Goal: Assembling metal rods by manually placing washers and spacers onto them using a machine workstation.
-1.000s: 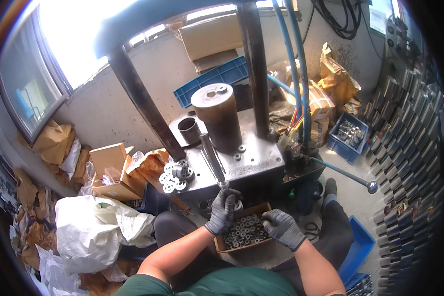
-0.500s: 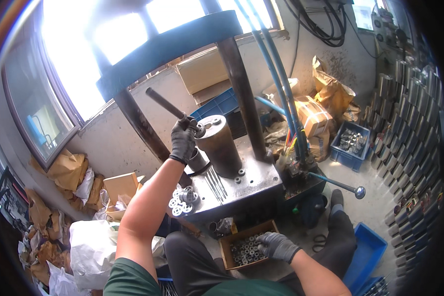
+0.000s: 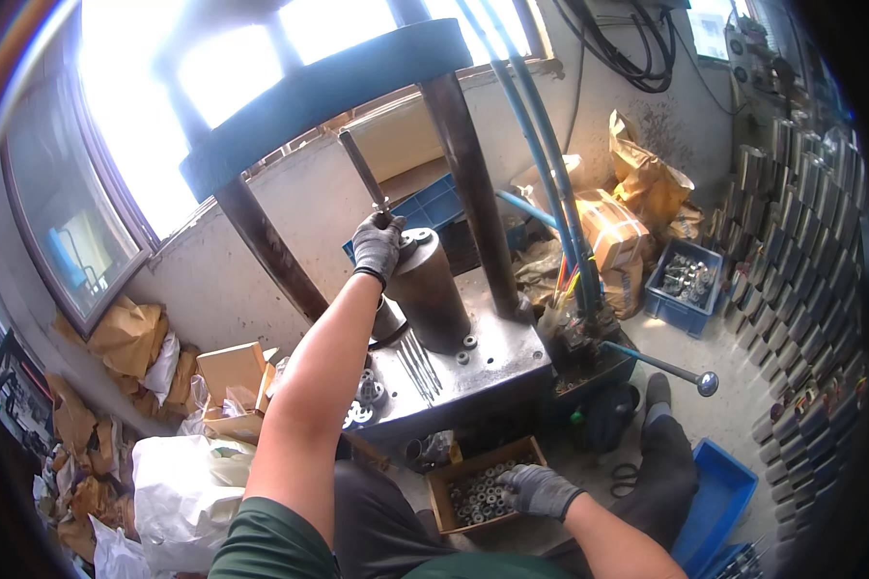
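Note:
My left hand (image 3: pixel 377 247), in a grey work glove, is closed round the lower end of a dark metal rod (image 3: pixel 362 171). The rod stands tilted above the top of a thick steel cylinder (image 3: pixel 430 294), beside a small ring on it. What the rod's lower end touches is hidden by the hand. My right hand (image 3: pixel 543 492), gloved too, is at the right side of a wooden box (image 3: pixel 441 502) full of small metal rings (image 3: pixel 480 497). Its fingers are curled together over the rings; whether they pinch one is hidden.
The cylinder stands on a steel press table (image 3: pixel 507 352) between dark posts under a blue crossbeam (image 3: pixel 328 101). Thin rods (image 3: pixel 418 369), loose rings (image 3: pixel 469 342) and white slotted discs (image 3: pixel 359 413) lie there. A ball-ended lever (image 3: pixel 666 369) juts out right. Blue crates (image 3: pixel 713 507) and stacked metal cylinders (image 3: pixel 792 289) flank it.
My left hand has moved right and slightly up, bringing the rod more upright over the cylinder top. My right hand has shifted slightly left and down at the box.

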A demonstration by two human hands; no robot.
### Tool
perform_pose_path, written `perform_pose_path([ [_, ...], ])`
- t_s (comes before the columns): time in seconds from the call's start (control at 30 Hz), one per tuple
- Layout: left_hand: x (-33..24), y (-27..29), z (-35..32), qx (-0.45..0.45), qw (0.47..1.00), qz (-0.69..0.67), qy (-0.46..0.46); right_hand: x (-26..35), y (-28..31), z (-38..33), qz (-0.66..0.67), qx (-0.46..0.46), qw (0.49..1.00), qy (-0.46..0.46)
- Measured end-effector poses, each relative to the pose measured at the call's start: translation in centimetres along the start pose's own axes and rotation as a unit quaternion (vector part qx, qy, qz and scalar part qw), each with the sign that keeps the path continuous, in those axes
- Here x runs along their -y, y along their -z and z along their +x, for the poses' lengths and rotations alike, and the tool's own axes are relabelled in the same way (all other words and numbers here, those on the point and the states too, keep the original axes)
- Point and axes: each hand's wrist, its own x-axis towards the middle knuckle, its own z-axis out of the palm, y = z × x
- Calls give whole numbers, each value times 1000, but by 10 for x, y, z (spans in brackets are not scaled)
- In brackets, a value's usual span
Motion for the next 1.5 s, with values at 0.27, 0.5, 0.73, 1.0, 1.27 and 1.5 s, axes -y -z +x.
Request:
perform_pose_path([
  [0.27,15,-6,3,-17,996,-91,-21,21,28,-8,-31,73,997,0],
  [0.5,2,-11,-8,5,993,-114,5,33,97,-51,28,-121,991,53],
  [0.73,-7,7,-21,-53,996,-78,-5,80,244,-100,-248,-258,932,53],
  [1.0,-5,5,-18,-9,998,-68,-6,36,289,-129,-216,-38,963,-158],
  [1.27,-7,4,-19,-12,997,-76,-11,34,233,-149,-192,72,945,-256],
  [1.5,-9,5,-18,16,999,-51,4,22,187,-171,-212,-58,946,-236],
])
